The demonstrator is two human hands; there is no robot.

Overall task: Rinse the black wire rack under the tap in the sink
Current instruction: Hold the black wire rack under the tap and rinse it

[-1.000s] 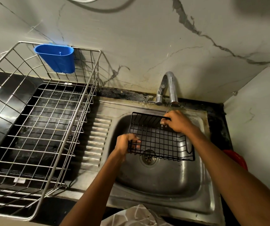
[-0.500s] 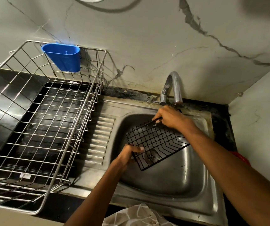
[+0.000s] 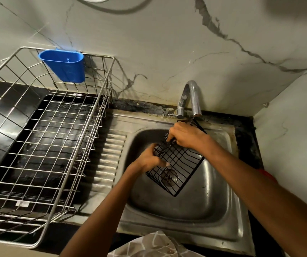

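The black wire rack hangs tilted over the steel sink, its far corner up near the spout of the chrome tap and its near corner low over the drain. My right hand grips the rack's upper edge just below the spout. My left hand holds the rack's left side, thumb laid across the wires. No stream of water is plainly visible.
A large steel wire dish basket fills the counter to the left, with a blue plastic cup hooked on its back rim. The ribbed drainboard lies between the basket and the sink. Marble walls close the back and right. A red object peeks past my right forearm.
The rack has turned from lying broad across the sink to a steep tilt, its far end raised toward the spout. My hands have moved closer together on it.
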